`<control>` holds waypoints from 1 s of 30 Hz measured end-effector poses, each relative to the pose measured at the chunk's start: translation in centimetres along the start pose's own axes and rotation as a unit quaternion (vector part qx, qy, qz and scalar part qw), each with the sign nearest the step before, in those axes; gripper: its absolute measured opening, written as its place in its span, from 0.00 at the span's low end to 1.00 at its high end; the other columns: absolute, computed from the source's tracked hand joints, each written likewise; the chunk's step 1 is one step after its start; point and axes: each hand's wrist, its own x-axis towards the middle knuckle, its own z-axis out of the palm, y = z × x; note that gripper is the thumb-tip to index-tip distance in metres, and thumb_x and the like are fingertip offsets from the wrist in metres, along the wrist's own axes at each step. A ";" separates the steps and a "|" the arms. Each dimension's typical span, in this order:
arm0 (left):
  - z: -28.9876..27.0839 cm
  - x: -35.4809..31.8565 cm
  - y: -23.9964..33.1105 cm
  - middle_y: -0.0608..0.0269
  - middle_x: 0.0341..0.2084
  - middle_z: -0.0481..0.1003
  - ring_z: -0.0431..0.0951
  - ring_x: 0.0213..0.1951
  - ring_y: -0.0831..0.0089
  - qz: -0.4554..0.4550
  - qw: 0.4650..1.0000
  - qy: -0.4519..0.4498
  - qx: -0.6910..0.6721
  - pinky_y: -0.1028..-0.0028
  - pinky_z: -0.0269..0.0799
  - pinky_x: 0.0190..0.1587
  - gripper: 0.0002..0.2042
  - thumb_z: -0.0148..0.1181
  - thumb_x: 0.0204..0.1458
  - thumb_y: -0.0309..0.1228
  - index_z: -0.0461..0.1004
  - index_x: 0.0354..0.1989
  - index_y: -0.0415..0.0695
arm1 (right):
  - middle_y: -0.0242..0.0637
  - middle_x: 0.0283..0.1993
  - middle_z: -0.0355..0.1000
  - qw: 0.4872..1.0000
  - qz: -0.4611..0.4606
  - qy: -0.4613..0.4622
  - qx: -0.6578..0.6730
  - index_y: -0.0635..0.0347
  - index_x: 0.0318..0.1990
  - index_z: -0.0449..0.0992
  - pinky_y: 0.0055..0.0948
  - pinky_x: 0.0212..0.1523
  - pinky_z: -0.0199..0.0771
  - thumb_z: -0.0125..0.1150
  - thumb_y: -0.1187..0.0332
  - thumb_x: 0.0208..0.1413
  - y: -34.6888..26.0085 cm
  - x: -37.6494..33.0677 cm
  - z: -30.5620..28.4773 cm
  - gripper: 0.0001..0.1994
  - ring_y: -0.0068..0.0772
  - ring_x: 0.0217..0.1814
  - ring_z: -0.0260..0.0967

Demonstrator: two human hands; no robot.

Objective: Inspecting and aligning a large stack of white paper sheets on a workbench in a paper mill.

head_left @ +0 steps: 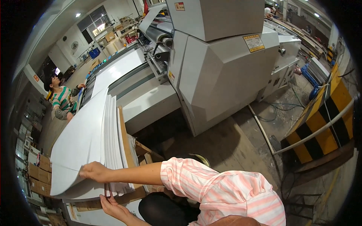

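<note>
A tall stack of large white paper sheets [81, 139] lies on a brown board [126, 150] at the left. My right hand [94, 171], on a pink-striped sleeve, grips the near edge of the upper sheets, which bend upward. Lower down, my left hand [113, 207] is palm up with its fingers apart, touching the bottom edge of the stack. Whether it holds any sheets is hidden.
A big grey machine [222, 64] with rollers and a white feed table [120, 67] fills the middle. Another person in a green-striped top [62, 100] stands at the far left. A yellow-black barrier [328, 116], floor cables and cardboard boxes [39, 173] surround the area.
</note>
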 end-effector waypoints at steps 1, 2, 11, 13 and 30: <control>0.3 -0.1 0.2 0.55 0.32 0.69 0.72 0.35 0.71 -0.002 1.000 -0.003 0.003 0.76 0.71 0.42 0.15 0.53 0.54 0.34 0.68 0.36 0.29 | 0.41 0.25 0.70 0.999 0.033 0.025 0.024 0.63 0.26 0.72 0.33 0.30 0.65 0.50 0.57 0.55 0.1 0.3 -0.2 0.17 0.42 0.28 0.67; 0.4 -0.2 0.3 0.56 0.32 0.69 0.71 0.34 0.73 -0.009 1.000 0.005 -0.003 0.77 0.70 0.41 0.14 0.53 0.54 0.33 0.68 0.36 0.30 | 0.41 0.25 0.70 0.999 0.034 0.025 0.026 0.63 0.26 0.72 0.33 0.30 0.65 0.50 0.57 0.55 0.0 0.3 -0.2 0.17 0.42 0.28 0.67; -1.3 0.5 -0.9 0.61 0.34 0.69 0.69 0.37 0.76 -0.021 0.999 -0.023 0.041 0.78 0.66 0.40 0.12 0.52 0.54 0.29 0.67 0.43 0.34 | 0.35 0.29 0.74 0.932 -0.200 -0.186 -0.240 0.53 0.25 0.79 0.37 0.30 0.69 0.55 0.60 0.45 0.3 -1.5 -0.7 0.10 0.42 0.30 0.70; -1.4 0.5 -0.8 0.60 0.36 0.69 0.69 0.38 0.75 -0.018 0.997 -0.042 0.060 0.77 0.67 0.42 0.12 0.51 0.54 0.28 0.66 0.43 0.34 | 0.36 0.30 0.74 0.925 -0.233 -0.182 -0.240 0.53 0.26 0.79 0.38 0.31 0.69 0.55 0.58 0.46 0.7 -1.4 -0.7 0.11 0.42 0.31 0.70; -0.6 0.7 -0.1 0.49 0.52 0.63 0.67 0.50 0.68 -0.005 0.992 -0.046 0.119 0.72 0.65 0.52 0.22 0.43 0.58 0.39 0.63 0.52 0.31 | 0.43 0.18 0.68 0.998 0.014 0.054 -0.031 0.64 0.18 0.70 0.39 0.23 0.64 0.54 0.62 0.48 1.0 0.2 0.4 0.15 0.46 0.21 0.66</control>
